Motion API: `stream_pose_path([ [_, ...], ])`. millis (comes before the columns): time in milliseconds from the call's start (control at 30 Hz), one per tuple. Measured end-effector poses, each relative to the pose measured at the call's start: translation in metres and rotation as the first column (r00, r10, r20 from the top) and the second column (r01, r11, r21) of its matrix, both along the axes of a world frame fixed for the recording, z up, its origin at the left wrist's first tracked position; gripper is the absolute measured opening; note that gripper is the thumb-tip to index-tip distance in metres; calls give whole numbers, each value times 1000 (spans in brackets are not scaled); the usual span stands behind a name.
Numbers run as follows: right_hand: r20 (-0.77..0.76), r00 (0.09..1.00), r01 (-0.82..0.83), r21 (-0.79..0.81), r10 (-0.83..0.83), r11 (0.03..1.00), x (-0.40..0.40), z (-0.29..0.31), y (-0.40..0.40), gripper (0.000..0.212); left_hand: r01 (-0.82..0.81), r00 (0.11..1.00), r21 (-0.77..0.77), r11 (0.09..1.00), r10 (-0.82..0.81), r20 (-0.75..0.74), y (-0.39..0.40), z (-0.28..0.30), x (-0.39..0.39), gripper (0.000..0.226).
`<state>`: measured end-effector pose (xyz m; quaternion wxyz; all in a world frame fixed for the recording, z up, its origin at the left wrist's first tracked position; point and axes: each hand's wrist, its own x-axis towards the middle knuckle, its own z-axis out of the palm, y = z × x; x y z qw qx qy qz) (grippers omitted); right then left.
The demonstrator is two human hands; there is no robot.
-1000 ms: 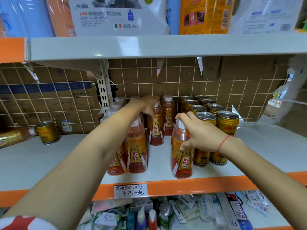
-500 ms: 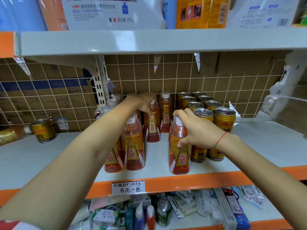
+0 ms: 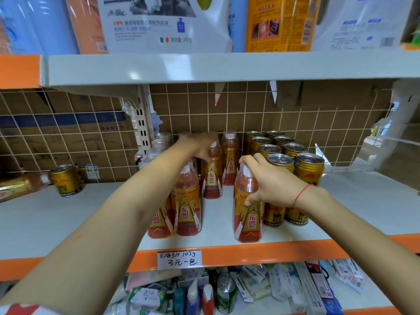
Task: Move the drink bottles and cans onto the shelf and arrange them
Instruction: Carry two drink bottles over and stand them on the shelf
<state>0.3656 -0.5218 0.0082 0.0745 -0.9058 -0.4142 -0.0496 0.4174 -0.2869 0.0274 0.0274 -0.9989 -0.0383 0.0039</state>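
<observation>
Over the last second little has shifted: the right hand (image 3: 270, 184) stays wrapped round the neck of the orange plastic drink bottle with a white cap (image 3: 247, 205), upright at the grey shelf's (image 3: 68, 214) front edge beside the gold cans (image 3: 295, 178), so placement looks nearly finished. The left hand (image 3: 202, 146) seems to grip a rear bottle (image 3: 212, 176).

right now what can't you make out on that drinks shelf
All in the head view:
- Bottles behind the left arm: the arm covers them, so their number is unclear.
- Cap of the bottle under the left hand: hidden by the fingers.
- Rear cans: labels blocked by the front cans.
- Lying bottle at far left: cut off by the frame edge.
- Right hand covers the front bottle shoulder.
</observation>
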Motion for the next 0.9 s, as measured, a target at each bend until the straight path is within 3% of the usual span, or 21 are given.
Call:
stream_pose_path([
  [200, 64, 997, -22, -121, 30, 992, 1, 11, 3, 94, -27, 994, -77, 997, 36, 108, 7, 13, -20, 78],
  [400, 123, 992, 9, -150, 10, 989, 7, 15, 17, 96, -158, 987, -136, 978, 156, -26, 22, 11, -49, 74],
  [667, 149, 988, 57, -160, -33, 986, 42, 16, 43, 93, -199, 979, -227, 953, 205, 4, 13, 11, -54, 57],
  [900, 110, 991, 88, -115, -75, 989, 69, 14, 59, 105, -225, 968, -319, 920, 247, 29, 5, 8, -58, 49],
])
